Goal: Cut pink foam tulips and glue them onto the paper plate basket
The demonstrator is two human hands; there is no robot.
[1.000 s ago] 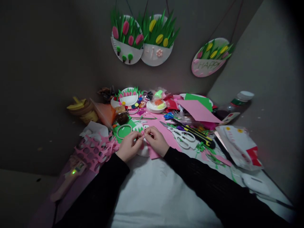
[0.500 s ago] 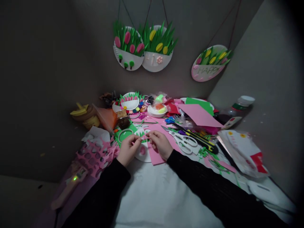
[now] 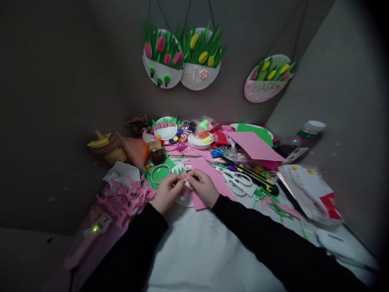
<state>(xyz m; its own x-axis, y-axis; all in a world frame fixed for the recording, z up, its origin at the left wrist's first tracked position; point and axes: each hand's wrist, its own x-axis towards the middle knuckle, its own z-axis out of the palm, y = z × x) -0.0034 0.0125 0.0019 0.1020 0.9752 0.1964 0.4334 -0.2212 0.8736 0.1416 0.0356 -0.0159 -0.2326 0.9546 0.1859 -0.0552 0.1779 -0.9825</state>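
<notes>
My left hand (image 3: 168, 192) and my right hand (image 3: 203, 186) meet fingertip to fingertip over the middle of the work surface. Both are closed in a pinch on a small pink paper piece (image 3: 184, 175), mostly covered by the fingers. Below them lies a white paper plate (image 3: 186, 200), partly hidden, with green paper grass (image 3: 177, 170) and a pink shape on it. A pink paper sheet (image 3: 223, 187) lies under and beside my right hand. Left of the plate, a roll of tape (image 3: 152, 177) rests on green paper (image 3: 148, 172).
White-handled scissors (image 3: 238, 183) and a yellow-black cutter (image 3: 258, 178) lie to the right. A glue gun (image 3: 88, 241) with a lit green light and punched pink paper (image 3: 121, 198) are at the left. A capped bottle (image 3: 306, 136) stands back right. Decorated plates (image 3: 200, 79) hang on the wall.
My fingertips have come closer together, with the right hand shifting slightly left and the pink piece now more covered. The whole view has shifted slightly.
</notes>
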